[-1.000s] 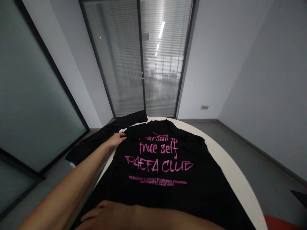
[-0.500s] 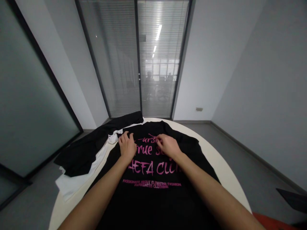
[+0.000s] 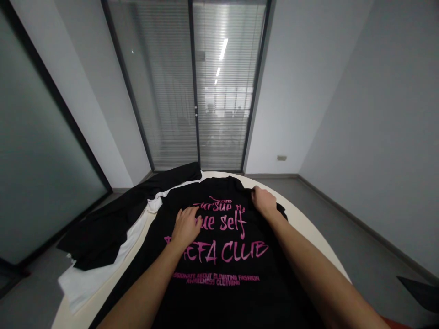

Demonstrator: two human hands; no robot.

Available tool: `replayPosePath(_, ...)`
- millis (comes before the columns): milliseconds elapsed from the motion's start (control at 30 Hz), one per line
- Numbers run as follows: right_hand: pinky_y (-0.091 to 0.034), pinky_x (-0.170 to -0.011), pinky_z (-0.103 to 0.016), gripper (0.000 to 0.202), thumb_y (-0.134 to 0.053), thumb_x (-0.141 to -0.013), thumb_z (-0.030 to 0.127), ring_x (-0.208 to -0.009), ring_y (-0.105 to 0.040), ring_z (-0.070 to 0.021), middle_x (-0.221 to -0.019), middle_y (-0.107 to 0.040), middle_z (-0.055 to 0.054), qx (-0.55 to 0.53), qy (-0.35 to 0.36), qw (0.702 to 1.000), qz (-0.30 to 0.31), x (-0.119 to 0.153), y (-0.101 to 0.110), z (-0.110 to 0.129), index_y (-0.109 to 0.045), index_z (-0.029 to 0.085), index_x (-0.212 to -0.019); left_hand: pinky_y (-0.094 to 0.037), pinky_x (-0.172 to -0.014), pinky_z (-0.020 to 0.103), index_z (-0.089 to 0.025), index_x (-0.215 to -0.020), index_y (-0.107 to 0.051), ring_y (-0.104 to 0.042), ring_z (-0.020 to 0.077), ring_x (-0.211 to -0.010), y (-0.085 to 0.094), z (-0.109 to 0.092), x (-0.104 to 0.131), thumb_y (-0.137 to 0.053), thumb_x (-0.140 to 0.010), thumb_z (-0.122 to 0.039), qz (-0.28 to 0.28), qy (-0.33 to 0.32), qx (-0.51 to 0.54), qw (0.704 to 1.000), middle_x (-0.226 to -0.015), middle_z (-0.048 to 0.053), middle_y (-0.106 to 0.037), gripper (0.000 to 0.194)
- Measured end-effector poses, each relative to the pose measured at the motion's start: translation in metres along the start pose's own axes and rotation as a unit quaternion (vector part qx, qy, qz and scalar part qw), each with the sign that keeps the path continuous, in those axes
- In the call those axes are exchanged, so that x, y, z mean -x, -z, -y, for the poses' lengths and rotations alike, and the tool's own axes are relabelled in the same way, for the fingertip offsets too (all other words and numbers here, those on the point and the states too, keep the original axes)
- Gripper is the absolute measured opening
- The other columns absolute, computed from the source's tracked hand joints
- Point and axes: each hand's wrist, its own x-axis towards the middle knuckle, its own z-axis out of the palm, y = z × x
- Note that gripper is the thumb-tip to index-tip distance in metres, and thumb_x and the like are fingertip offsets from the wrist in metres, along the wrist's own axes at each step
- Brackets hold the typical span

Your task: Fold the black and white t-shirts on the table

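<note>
A black shirt (image 3: 219, 301) with pink lettering lies spread over a round, pale table (image 3: 315, 228). On its lettering, left of the middle, my left hand (image 3: 187, 225) rests with the fingers apart and slightly bent. My right hand (image 3: 264, 201) is closed on the shirt near its upper right shoulder, where the cloth is bunched. Part of the right sleeve shows beyond that hand. The left forearm covers some of the letters.
Black clothing (image 3: 113, 224) and a white garment (image 3: 92, 278) lie along the table's left edge, partly hanging over it. Beyond the table stand a glass partition with blinds (image 3: 222, 128) and grey walls. A dark object (image 3: 416, 290) is at the far right.
My right hand has moved right, from the lettering to the shoulder, and closed on the cloth. My left hand has slid slightly down and to the right. More lettering shows.
</note>
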Motion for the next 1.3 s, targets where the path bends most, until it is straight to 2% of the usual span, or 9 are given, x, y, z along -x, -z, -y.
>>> replayPosePath(133,-0.050,-0.091,-0.039,0.048,-0.026,-0.103,0.033,-0.112,-0.066,-0.0289,-0.121,-0.067,-0.022,-0.046,-0.059,0.997,-0.029,-0.035,0.007,-0.018,-0.047,0.014,-0.142,-0.027,-0.119,0.053,-0.019,-0.136,-0.059,-0.047,0.0312,-0.137,-0.003,-0.001,0.001,-0.046,-0.095,-0.032,0.010,-0.006,-0.010,1.000,-0.142,0.014,-0.058,0.045)
replayPosePath(233,-0.046,-0.100,-0.037,0.057,-0.037,-0.100,0.033,-0.123,-0.061,-0.0262,-0.136,-0.061,-0.019,-0.067,-0.048,0.996,-0.016,-0.053,0.003,-0.036,-0.030,0.014,-0.153,-0.026,-0.120,0.054,-0.021,-0.134,-0.063,-0.045,0.0321,-0.139,-0.004,-0.001,0.000,-0.048,-0.094,-0.035,0.011,-0.008,-0.005,1.000,-0.144,0.013,-0.057,0.044)
replayPosePath(300,-0.041,-0.107,-0.044,0.068,-0.045,-0.098,0.041,-0.129,-0.056,-0.0290,-0.142,-0.056,-0.019,-0.075,-0.043,0.996,0.015,-0.058,-0.005,-0.046,-0.025,0.013,-0.156,-0.027,-0.119,0.054,-0.023,-0.133,-0.064,-0.045,0.0324,-0.140,-0.005,-0.001,-0.001,-0.049,-0.094,-0.036,0.013,-0.006,-0.002,1.000,-0.144,0.013,-0.057,0.044)
replayPosePath(467,-0.036,-0.108,-0.060,0.086,-0.062,-0.080,0.068,-0.132,-0.050,-0.0389,-0.145,-0.054,-0.018,-0.045,-0.032,0.997,0.046,-0.054,-0.025,-0.064,-0.042,0.021,-0.150,-0.029,-0.119,0.052,-0.026,-0.133,-0.063,-0.044,0.0315,-0.140,-0.007,0.000,-0.003,-0.049,-0.094,-0.039,0.021,-0.005,-0.022,1.000,-0.145,0.011,-0.056,0.044)
replayPosePath(567,-0.043,-0.102,-0.052,0.068,-0.073,-0.075,0.056,-0.124,-0.057,-0.0369,-0.131,-0.064,-0.017,-0.070,-0.068,0.995,0.022,-0.052,-0.027,-0.073,-0.062,0.022,-0.132,-0.029,-0.119,0.051,-0.024,-0.134,-0.063,-0.043,0.0315,-0.141,-0.007,0.001,-0.003,-0.047,-0.095,-0.039,0.028,-0.004,-0.030,0.999,-0.146,0.011,-0.055,0.045)
replayPosePath(667,-0.050,-0.093,-0.043,0.043,-0.066,-0.082,0.043,-0.111,-0.065,-0.0337,-0.112,-0.071,-0.018,-0.113,-0.144,0.983,-0.012,-0.051,-0.019,-0.085,-0.071,0.016,-0.115,-0.027,-0.120,0.051,-0.022,-0.134,-0.063,-0.043,0.0320,-0.141,-0.006,0.000,-0.002,-0.048,-0.095,-0.038,0.026,-0.004,-0.022,0.999,-0.146,0.013,-0.054,0.045)
replayPosePath(933,-0.055,-0.076,-0.037,0.049,-0.037,-0.094,0.035,-0.094,-0.071,-0.0326,-0.099,-0.071,-0.027,-0.174,-0.266,0.942,-0.107,-0.045,0.005,-0.127,-0.069,0.002,-0.112,-0.029,-0.119,0.052,-0.021,-0.133,-0.063,-0.044,0.0318,-0.140,-0.004,-0.002,0.000,-0.047,-0.095,-0.037,0.019,-0.011,-0.018,1.000,-0.145,0.014,-0.055,0.044)
replayPosePath(1167,-0.050,-0.085,-0.032,0.045,-0.052,-0.091,0.046,-0.100,-0.068,-0.0271,-0.109,-0.071,-0.021,-0.227,-0.132,0.955,-0.139,-0.033,0.012,-0.101,-0.066,0.009,-0.111,-0.030,-0.118,0.052,-0.019,-0.134,-0.063,-0.044,0.0322,-0.140,-0.004,0.000,0.000,-0.046,-0.097,-0.038,0.033,-0.017,-0.041,0.998,-0.146,0.014,-0.054,0.045)
replayPosePath(1300,-0.050,-0.091,-0.037,0.025,-0.062,-0.086,0.040,-0.102,-0.067,-0.0266,-0.113,-0.071,-0.013,-0.256,0.074,0.960,-0.090,-0.021,-0.003,-0.075,-0.065,0.019,-0.099,-0.031,-0.118,0.051,-0.019,-0.133,-0.063,-0.045,0.0314,-0.139,-0.005,0.001,0.000,-0.045,-0.097,-0.037,0.035,-0.018,-0.051,0.998,-0.146,0.013,-0.054,0.045)
